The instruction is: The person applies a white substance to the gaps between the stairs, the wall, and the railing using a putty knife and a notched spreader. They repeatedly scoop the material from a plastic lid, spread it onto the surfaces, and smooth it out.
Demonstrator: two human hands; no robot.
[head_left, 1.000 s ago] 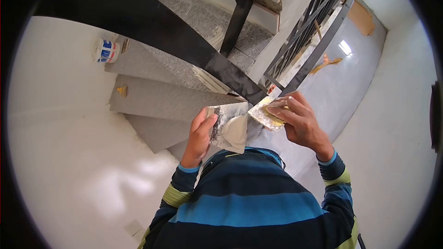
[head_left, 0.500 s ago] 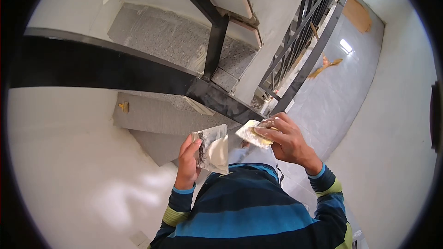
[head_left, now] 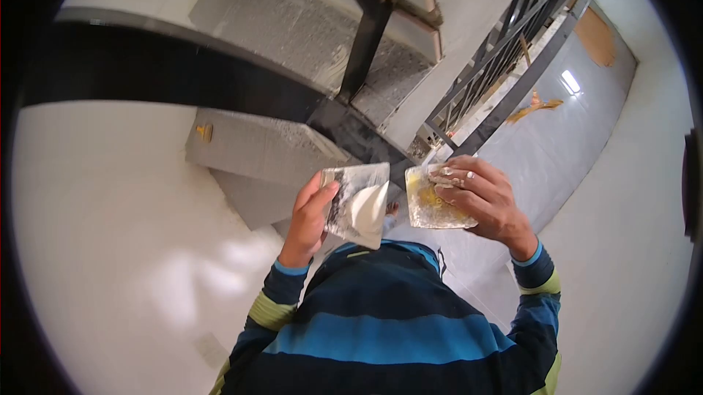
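My left hand (head_left: 304,219) grips a flat, square putty board (head_left: 343,225) by its left edge, thumb on top. A smooth mound of white putty (head_left: 368,206) sits on the board's right half, and dark smears mark its left side. In my right hand (head_left: 492,203) is a putty scraper (head_left: 427,212), a squarish blade with yellow showing through white residue. White putty coats the fingers around it. The scraper is level with the board and a small gap to its right, not touching it.
Ahead runs a thick black metal beam (head_left: 183,76) with a post (head_left: 365,47), beside grey stairs (head_left: 263,25). A small yellow-handled tool (head_left: 204,133) lies on a lower step (head_left: 256,150). To the right are a black railing (head_left: 505,95) and a tiled floor (head_left: 564,128) with brown scraps (head_left: 534,108).
Both hands have risen in the view. The right hand has turned the scraper so its broad face shows more squarely. The view has shifted slightly, with the stairs moving up and right.
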